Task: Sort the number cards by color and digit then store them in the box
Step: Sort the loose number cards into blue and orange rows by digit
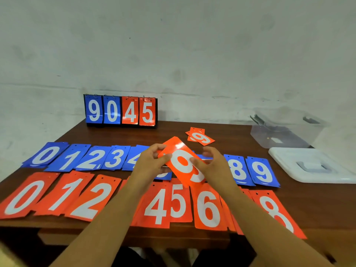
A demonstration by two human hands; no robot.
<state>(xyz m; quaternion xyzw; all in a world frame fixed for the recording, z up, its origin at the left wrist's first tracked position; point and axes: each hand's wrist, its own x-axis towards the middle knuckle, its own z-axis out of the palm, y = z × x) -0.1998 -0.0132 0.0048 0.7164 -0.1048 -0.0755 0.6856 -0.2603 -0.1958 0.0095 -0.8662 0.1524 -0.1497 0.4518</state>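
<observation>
on the desk (240, 135), the blue card row (92, 158) lies behind the orange card row (92, 199), both with digits rising from your left. a flip scoreboard (120, 110) stands at the far edge. your left grip (152, 162) pinches the upper left edge of an orange 9 card (182, 160), held tilted above the rows; your right grip (213, 164) pinches its right edge. further right lie a loose orange 9 pile (200, 136), the clear box (285, 132) and a white lid (312, 166) just in front of it.
</observation>
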